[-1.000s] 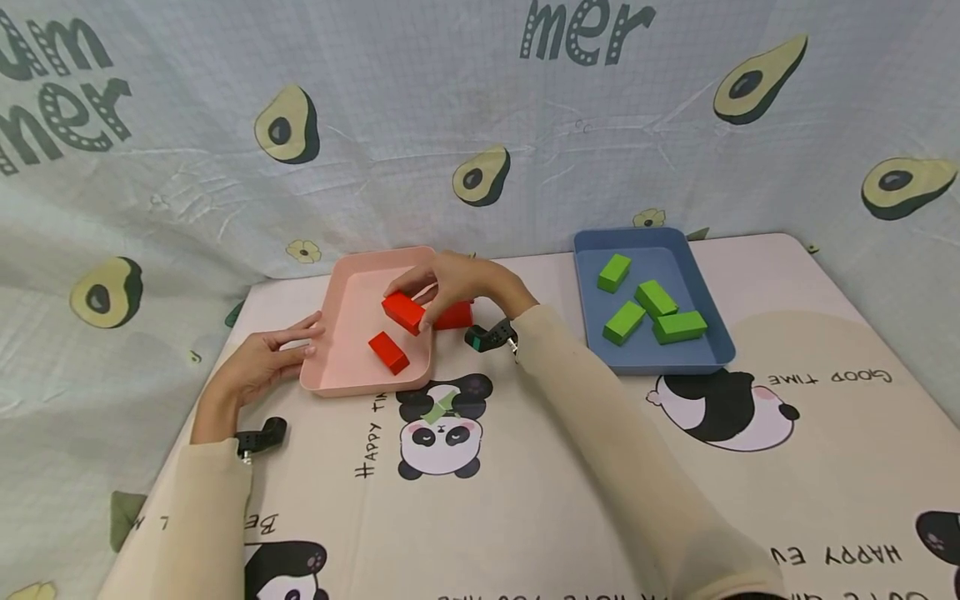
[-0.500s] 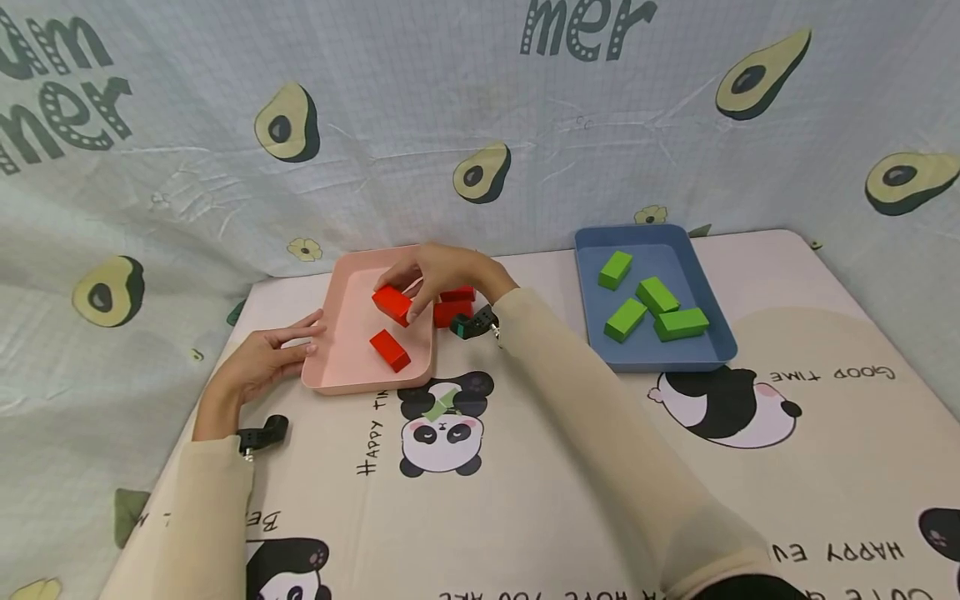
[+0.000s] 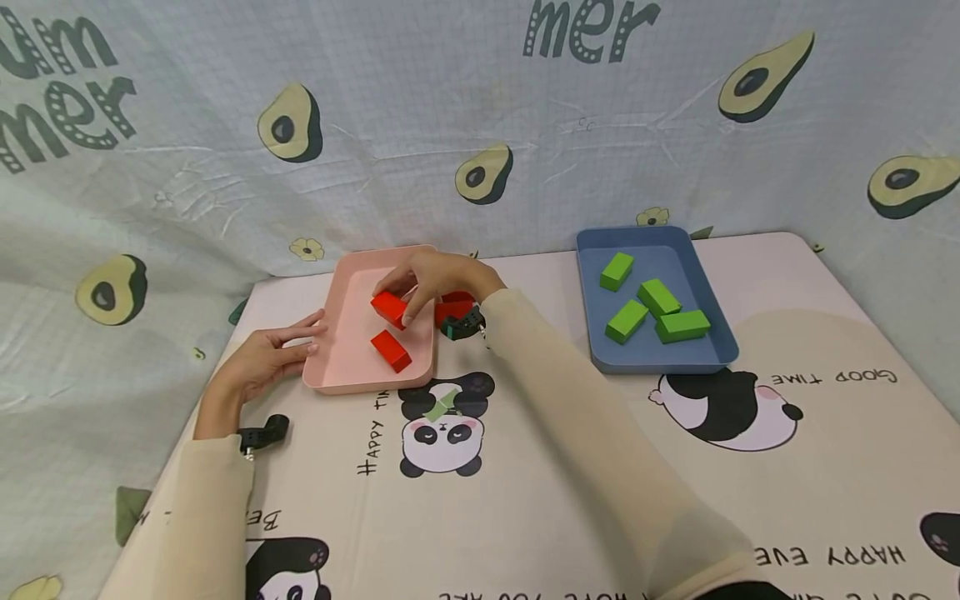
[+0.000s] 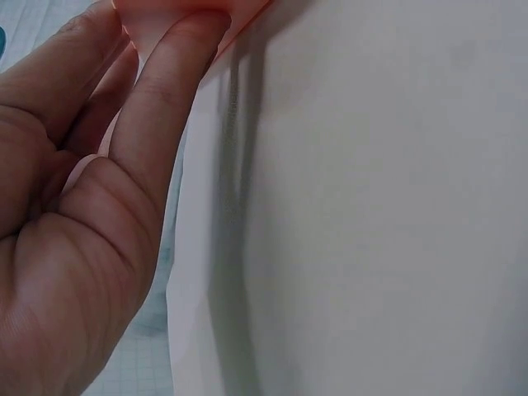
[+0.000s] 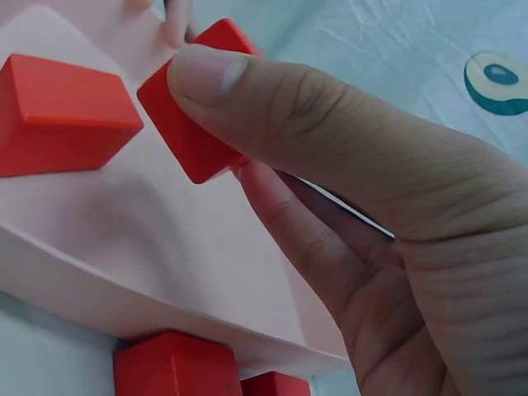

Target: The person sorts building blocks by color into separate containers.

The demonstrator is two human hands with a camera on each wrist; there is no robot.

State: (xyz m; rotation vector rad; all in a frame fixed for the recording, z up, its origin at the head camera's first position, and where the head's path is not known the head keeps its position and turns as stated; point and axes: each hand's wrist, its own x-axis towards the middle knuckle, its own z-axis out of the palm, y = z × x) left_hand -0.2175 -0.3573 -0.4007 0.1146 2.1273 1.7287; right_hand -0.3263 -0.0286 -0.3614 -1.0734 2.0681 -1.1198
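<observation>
Over the pink tray (image 3: 347, 325), my right hand (image 3: 442, 273) pinches a red block (image 3: 389, 309) between thumb and fingers. The right wrist view shows this block (image 5: 186, 128) tilted, with the thumb lying across it. Another red block (image 3: 392, 351) lies in the tray, just nearer to me. My left hand (image 3: 258, 367) touches the tray's left side with extended fingers; in the left wrist view its thumb (image 4: 169, 91) rests against the tray's outer wall. Two more red blocks (image 3: 452, 313) sit outside the tray by its right wall, partly hidden behind my right wrist.
To the right, a blue tray (image 3: 660, 360) contains several green blocks (image 3: 682, 326). A panda-printed cloth (image 3: 480, 533) covers the table, and an avocado-printed curtain (image 3: 390, 167) hangs behind. Black wrist cameras (image 3: 264, 433) protrude beside both wrists.
My right hand has moved slightly left with the red block, from near the pink tray's right rim to farther inside. The left hand stays on the tray's left side.
</observation>
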